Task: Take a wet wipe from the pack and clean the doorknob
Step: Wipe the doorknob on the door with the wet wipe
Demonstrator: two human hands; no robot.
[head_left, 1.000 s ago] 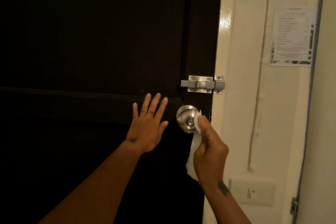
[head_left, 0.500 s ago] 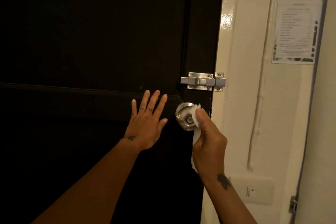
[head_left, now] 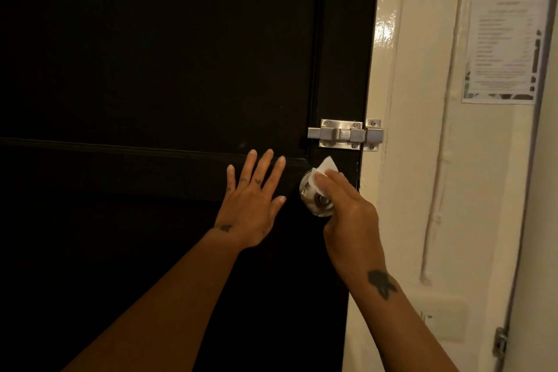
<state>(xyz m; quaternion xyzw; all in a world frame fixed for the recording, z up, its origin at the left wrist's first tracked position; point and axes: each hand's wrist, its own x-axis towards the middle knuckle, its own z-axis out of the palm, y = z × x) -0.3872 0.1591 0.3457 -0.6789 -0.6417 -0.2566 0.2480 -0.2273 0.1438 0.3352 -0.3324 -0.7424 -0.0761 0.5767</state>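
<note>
A round silver doorknob (head_left: 314, 201) sits at the right edge of a dark door (head_left: 151, 69). My right hand (head_left: 350, 214) lies over the knob's top and right side, pressing a white wet wipe (head_left: 324, 170) against it; a corner of the wipe sticks up above my fingers. My left hand (head_left: 252, 205) rests flat on the door just left of the knob, fingers spread, holding nothing. The wipe pack is not in view.
A silver slide bolt (head_left: 345, 134) is mounted just above the knob, reaching onto the cream door frame (head_left: 392, 100). A printed paper notice (head_left: 504, 51) hangs on the wall at the right. A pale wall switch plate (head_left: 437, 320) sits low right.
My right hand has moved up from the knob's right side onto its top, and the wipe that hung down below the hand is now bunched over the knob. My left hand stays put.
</note>
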